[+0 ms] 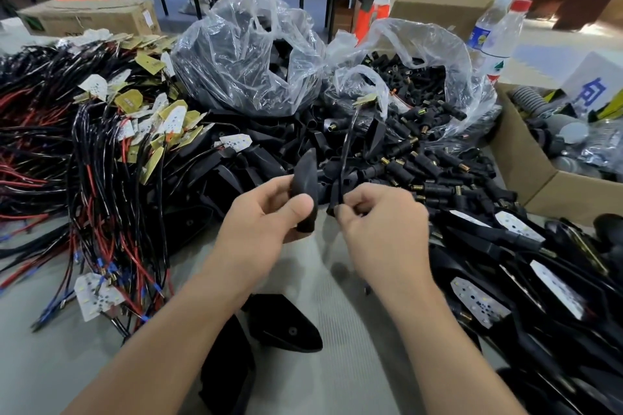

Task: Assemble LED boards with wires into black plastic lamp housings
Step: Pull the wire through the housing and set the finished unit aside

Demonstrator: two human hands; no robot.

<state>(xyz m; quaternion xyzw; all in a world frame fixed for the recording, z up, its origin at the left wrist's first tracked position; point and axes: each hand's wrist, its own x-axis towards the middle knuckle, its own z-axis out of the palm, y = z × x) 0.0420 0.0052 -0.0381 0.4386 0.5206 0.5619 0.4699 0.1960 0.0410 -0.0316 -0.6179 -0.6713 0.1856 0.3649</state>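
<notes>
Housing (305, 185) is sitting upright in the left hand (269, 212), mid-view over the table (337, 280). The thumb is pressing across its lower front and the fingers are curling round behind. The right hand (381, 226) is working just beside it, thumb and forefinger pinching the lower end of a black wire (347, 145). There's a thicker black piece at the pinch, but can't tell whether it's a sleeve or a stem. The wire is arcing up to a small LED board (365, 99) riding at its top end, yellowish side showing.

Handling guess: the housing is looking light and rigid, a smooth moulded shell, so it's likely slick on the curved back — gripping across the flanks seems right. The wire is floppy. The board is thin and probably weak at the solder joints — better taken by its edges than pulled by the lead.

Around it:
- Loose housings (286, 323) are lying under the forearms.
- A pile of wired boards (101, 145) is tangling at left.
- Finished units (505, 280) are stacking at right.
- Clear bags (249, 71) of black parts are sitting behind.
- A cardboard box (526, 178) and a water bottle (495, 40) are standing far right.
</notes>
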